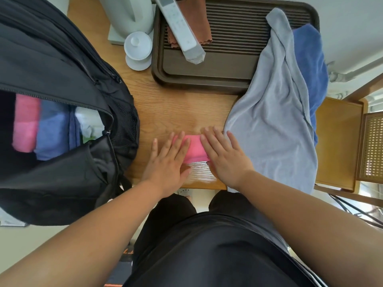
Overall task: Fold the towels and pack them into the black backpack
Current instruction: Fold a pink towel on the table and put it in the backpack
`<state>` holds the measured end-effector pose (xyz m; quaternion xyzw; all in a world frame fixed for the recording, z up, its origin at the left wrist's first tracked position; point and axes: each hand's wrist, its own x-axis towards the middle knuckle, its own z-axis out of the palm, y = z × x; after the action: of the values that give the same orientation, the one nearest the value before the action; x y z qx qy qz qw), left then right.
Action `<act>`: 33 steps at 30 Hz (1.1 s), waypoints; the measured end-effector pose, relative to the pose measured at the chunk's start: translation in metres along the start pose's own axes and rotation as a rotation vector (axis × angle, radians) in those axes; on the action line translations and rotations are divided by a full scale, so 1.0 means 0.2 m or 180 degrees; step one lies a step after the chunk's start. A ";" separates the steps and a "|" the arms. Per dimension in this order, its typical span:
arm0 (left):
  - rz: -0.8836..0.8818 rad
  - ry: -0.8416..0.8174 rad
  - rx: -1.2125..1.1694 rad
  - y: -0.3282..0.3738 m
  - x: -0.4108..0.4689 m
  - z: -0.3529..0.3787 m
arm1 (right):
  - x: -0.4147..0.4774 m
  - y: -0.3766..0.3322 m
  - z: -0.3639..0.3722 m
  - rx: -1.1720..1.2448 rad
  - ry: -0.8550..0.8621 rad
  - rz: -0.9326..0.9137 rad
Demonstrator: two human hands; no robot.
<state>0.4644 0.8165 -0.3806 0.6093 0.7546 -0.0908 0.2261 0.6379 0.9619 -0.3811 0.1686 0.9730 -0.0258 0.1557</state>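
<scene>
A small pink towel (194,149) lies folded on the wooden table (165,108) near its front edge. My left hand (167,160) presses flat on its left side with straight fingers. My right hand (224,154) presses flat on its right side. The black backpack (58,65) lies open at the left, and inside it sit a folded pink towel (26,125) and a folded blue towel (52,131). At the right a loose grey towel (275,112) is draped over the table edge, partly covering a blue towel (310,59).
A dark brown slatted tray (234,38) stands at the back with a white remote (178,25) and a brown cloth (199,19) on it. A white lidded cup (138,49) and a white kettle (128,11) stand behind the backpack. A wooden chair (339,141) is at the right.
</scene>
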 end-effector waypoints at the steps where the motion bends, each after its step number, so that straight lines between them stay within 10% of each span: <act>1: 0.0008 -0.0051 0.0056 0.01 -0.01 0.01 | -0.02 0.00 0.00 -0.0099 -0.0170 -0.0071; 15: 0.0165 -0.0314 0.0106 0.01 -0.02 0.01 | 0.17 -0.08 -0.04 0.0268 -0.0196 0.0386; 21: -0.0369 0.0661 -0.1266 0.04 0.06 -0.12 | 0.15 -0.07 0.02 0.0379 -0.0021 0.0398; 33: -0.0561 0.0037 -0.0823 0.15 0.15 -0.29 | 0.09 0.11 -0.14 0.1471 -0.0139 0.0392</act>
<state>0.4750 0.8727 -0.3392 0.5070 0.8118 -0.0089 0.2894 0.6214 0.9907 -0.3604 0.2581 0.9255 -0.2419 0.1353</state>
